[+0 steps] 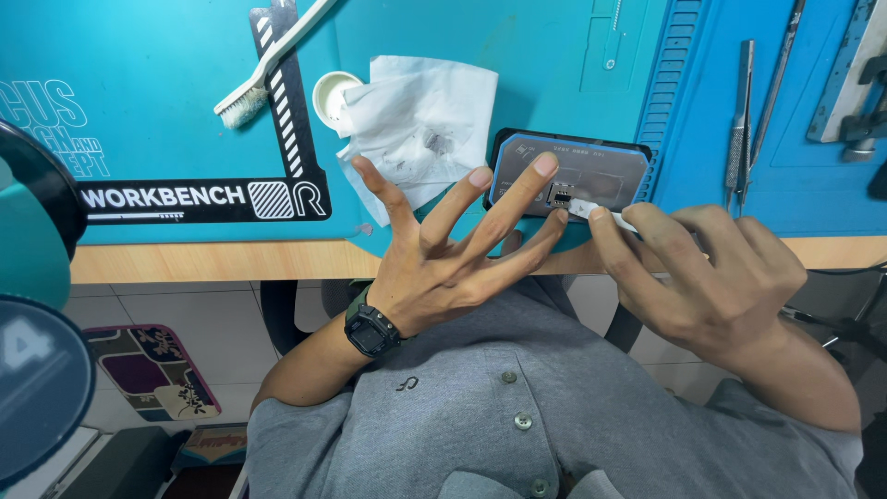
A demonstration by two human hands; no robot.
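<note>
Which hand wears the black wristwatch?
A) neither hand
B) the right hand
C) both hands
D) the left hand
D: the black wristwatch sits on the wrist of the left hand, whose fingers are spread; the right hand has a bare wrist.

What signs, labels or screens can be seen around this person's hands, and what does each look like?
Mat marking: black band with white lettering and striped corner, left on the blue work mat.
Faint white lettering: far left on the mat.
Wristwatch screen: small dark square face on the left hand's wrist.
Grey plate: rectangular, dark-framed, under the left hand fingertips; the right hand presses a small white tool to it.
</note>
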